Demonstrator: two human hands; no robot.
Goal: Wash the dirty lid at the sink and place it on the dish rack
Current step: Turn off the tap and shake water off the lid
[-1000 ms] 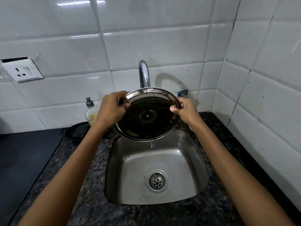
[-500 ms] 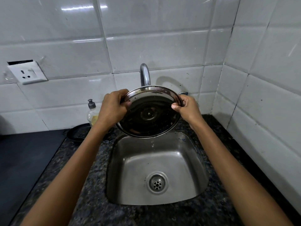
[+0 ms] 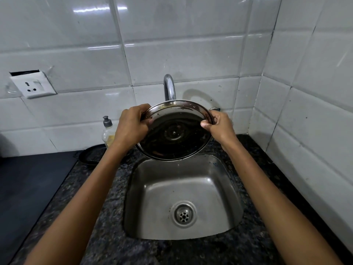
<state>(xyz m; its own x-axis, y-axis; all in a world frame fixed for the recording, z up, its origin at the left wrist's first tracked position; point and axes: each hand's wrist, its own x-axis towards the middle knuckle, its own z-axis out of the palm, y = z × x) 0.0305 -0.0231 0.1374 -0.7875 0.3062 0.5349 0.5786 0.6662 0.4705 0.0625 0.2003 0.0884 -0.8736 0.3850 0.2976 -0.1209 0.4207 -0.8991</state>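
A round glass lid with a steel rim [image 3: 174, 133] is held tilted over the back of the steel sink [image 3: 150, 190], its underside facing me. Water beads dot the rim and drops fall from its lower edge. My left hand [image 3: 131, 126] grips the rim on the left and my right hand [image 3: 219, 126] grips it on the right. The chrome tap [image 3: 169, 87] rises just behind the lid; its spout is hidden by the lid. No dish rack is in view.
A soap bottle [image 3: 107, 131] stands at the wall left of the sink, beside a dark round pan [image 3: 89, 154]. A black cooktop [image 3: 28, 184] lies at far left. A wall socket [image 3: 33, 86] sits above it. Tiled walls close the back and right.
The lid has been turned a little in my hands and sits slightly higher and nearer the tap. The dribble of water off its lower edge has thinned to drops.
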